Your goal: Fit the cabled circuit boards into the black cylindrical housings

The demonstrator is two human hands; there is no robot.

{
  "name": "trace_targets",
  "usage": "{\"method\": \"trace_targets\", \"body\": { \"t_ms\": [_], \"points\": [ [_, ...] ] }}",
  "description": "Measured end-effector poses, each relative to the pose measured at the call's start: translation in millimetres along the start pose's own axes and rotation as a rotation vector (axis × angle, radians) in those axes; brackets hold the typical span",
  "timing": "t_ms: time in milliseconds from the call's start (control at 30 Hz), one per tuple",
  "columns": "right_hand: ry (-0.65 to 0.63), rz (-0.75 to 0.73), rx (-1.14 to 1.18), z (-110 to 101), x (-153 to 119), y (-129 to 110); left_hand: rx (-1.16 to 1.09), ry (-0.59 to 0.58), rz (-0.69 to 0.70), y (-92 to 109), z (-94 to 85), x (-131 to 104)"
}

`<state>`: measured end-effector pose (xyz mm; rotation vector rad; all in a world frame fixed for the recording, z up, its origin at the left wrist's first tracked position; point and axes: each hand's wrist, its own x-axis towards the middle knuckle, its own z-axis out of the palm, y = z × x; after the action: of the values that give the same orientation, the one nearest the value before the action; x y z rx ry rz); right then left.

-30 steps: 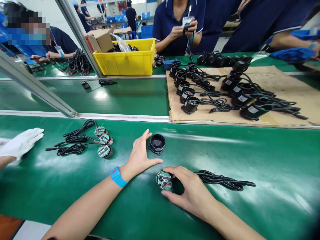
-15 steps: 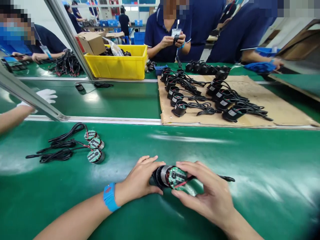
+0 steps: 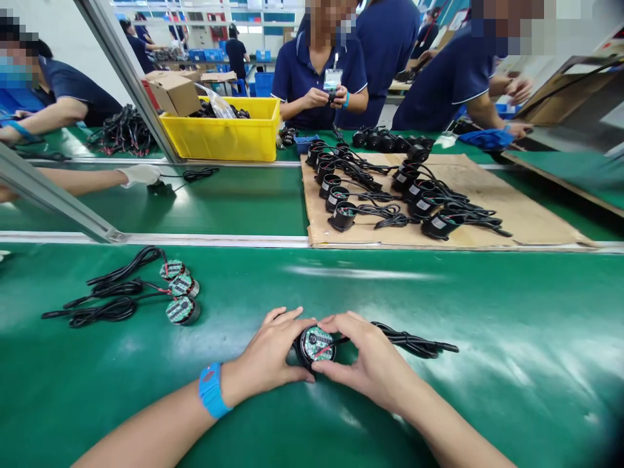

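Note:
My left hand point(image 3: 268, 354), with a blue band on the wrist, is wrapped round a black cylindrical housing point(image 3: 298, 354) above the green bench. My right hand point(image 3: 368, 357) pinches the rim of a motor core with a green circuit board point(image 3: 318, 342), thumb and fingers on opposite sides. The core sits in the housing's mouth, its board facing me. How deep it sits is partly hidden by my fingers. A bundled black cable point(image 3: 414, 341) emerges behind my right hand and lies on the bench.
Several similar cores with cables point(image 3: 182, 311) lie at left. Beyond the white rail, black housings point(image 3: 342, 218) stand on a cardboard sheet point(image 3: 517, 208). A yellow bin point(image 3: 219, 140), a slanted metal post point(image 3: 92, 211) and a co-worker's gloved hand point(image 3: 140, 175) are farther off.
My right hand has moved left with the core, which now sits within the housing instead of sticking out. The co-worker's gloved hand has reached right to a dark part on the far strip.

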<state>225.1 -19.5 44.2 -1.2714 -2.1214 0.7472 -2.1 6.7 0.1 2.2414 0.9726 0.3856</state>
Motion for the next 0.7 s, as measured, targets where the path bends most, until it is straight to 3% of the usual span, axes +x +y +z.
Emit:
{"method": "trace_targets", "body": {
  "t_ms": [167,367,533,700],
  "points": [
    [0.019,-0.003,-0.009,3,-3,-1,0.002,0.05,0.055,1,-1.1,-3],
    [0.22,-0.316,-0.212,16,-7,2,0.132,0.181,0.218,2,-9.9,-5],
    [0.279,-0.197,-0.299,20,1,10,0.097,0.128,0.113,-22,-18.4,-2],
    [0.431,-0.248,-0.303,12,-3,3,-0.206,0.428,-0.081,-34,-26.0,1]
  ]
}}
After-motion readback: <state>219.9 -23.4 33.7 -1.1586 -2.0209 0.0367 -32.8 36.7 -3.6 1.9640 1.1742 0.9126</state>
